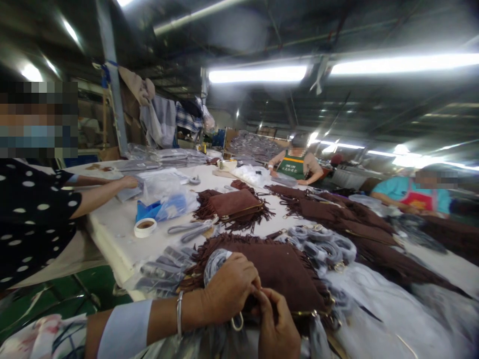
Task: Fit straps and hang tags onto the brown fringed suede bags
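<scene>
My left hand (234, 284), with a metal bangle at the wrist, is closed round a grey coiled strap (214, 265) that looks wrapped in clear plastic. Below that hand hangs a gold-coloured clasp (237, 322). My right hand (277, 324) meets the left at the fingertips in a pinch; whatever is between its fingers is hidden. Just behind both hands lies a dark brown fringed bag (284, 271) with a zip along its near edge. More coiled grey straps (322, 249) with metal clasps lie to its right.
Another fringed bag (235, 203) lies farther back, and brown bags (337, 217) are piled right. A tape roll (145, 228), blue plastic (159, 209) and clear plastic bags (389, 299) lie on the white table (116, 234). Co-workers stand left, across and at far right.
</scene>
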Demonstrator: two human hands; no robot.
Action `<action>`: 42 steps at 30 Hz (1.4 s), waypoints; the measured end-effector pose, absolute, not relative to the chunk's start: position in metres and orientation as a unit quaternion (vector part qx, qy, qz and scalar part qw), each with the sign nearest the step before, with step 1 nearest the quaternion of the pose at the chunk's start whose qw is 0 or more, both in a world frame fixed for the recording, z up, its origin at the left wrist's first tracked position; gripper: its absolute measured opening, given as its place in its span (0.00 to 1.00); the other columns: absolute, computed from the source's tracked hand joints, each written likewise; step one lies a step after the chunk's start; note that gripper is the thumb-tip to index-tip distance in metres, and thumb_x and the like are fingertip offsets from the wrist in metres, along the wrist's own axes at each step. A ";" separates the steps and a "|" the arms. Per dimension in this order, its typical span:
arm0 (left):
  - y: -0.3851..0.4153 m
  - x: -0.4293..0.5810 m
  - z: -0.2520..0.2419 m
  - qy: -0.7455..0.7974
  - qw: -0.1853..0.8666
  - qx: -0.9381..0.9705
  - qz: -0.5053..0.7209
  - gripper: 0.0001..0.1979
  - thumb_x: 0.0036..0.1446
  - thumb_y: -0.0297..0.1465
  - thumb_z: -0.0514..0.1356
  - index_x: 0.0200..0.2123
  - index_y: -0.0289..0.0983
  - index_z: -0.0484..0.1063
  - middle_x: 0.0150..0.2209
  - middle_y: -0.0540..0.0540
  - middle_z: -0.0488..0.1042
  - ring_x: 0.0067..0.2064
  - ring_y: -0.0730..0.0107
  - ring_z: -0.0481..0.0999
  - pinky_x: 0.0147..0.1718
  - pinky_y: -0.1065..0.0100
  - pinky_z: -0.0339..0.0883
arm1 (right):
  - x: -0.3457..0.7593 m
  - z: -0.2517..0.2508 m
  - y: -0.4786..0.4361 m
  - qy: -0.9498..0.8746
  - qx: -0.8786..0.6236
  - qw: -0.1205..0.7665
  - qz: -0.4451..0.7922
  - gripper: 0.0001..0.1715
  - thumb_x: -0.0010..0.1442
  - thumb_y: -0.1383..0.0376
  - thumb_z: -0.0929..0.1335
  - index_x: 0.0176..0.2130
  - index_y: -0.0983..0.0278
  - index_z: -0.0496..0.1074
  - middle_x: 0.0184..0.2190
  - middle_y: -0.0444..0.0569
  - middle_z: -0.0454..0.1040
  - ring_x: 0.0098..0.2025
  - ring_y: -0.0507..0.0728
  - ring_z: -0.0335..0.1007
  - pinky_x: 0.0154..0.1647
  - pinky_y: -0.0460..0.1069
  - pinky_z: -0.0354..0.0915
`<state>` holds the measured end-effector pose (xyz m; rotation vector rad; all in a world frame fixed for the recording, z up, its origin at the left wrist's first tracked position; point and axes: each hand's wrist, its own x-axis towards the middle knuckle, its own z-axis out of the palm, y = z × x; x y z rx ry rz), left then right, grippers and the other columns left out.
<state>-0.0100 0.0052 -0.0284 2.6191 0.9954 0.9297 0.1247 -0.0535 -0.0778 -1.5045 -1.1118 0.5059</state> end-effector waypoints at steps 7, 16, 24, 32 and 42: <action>0.005 -0.009 -0.028 0.340 0.083 0.887 0.300 0.03 0.59 0.24 0.59 0.34 0.37 0.70 0.33 0.49 0.73 0.39 0.64 0.69 0.45 0.61 0.56 | 0.129 -0.082 -0.053 -0.505 -0.620 0.560 0.216 0.26 0.61 0.43 0.62 0.35 0.61 0.72 0.20 0.40 0.69 0.22 0.54 0.64 0.29 0.48 0.59; 0.003 -0.008 -0.024 0.333 0.038 0.908 0.251 0.03 0.59 0.24 0.57 0.35 0.36 0.69 0.36 0.46 0.73 0.40 0.62 0.68 0.45 0.60 0.57 | 0.131 -0.067 -0.056 -0.517 -0.624 0.529 0.252 0.23 0.61 0.46 0.63 0.36 0.61 0.72 0.19 0.42 0.71 0.22 0.55 0.65 0.29 0.47 0.60; 0.003 -0.009 -0.023 0.330 0.039 0.913 0.239 0.02 0.61 0.27 0.56 0.36 0.36 0.70 0.36 0.45 0.73 0.40 0.62 0.68 0.45 0.60 0.57 | 0.149 -0.059 -0.048 -0.559 -0.609 0.464 0.317 0.21 0.58 0.46 0.67 0.33 0.61 0.72 0.18 0.41 0.71 0.22 0.54 0.67 0.28 0.47 0.61; 0.007 -0.008 -0.024 0.332 0.066 0.913 0.226 0.02 0.61 0.28 0.58 0.34 0.37 0.70 0.35 0.48 0.74 0.39 0.65 0.69 0.44 0.62 0.57 | 0.164 -0.052 -0.033 -0.497 -0.530 0.474 0.497 0.20 0.50 0.51 0.73 0.28 0.63 0.68 0.16 0.41 0.71 0.20 0.51 0.64 0.23 0.44 0.59; 0.008 -0.007 -0.026 0.323 0.081 0.915 0.228 0.03 0.59 0.25 0.57 0.34 0.36 0.70 0.34 0.47 0.75 0.38 0.64 0.70 0.44 0.62 0.57 | 0.169 -0.053 -0.029 -0.470 -0.485 0.453 0.582 0.21 0.49 0.52 0.76 0.28 0.63 0.67 0.20 0.42 0.74 0.21 0.50 0.67 0.25 0.44 0.60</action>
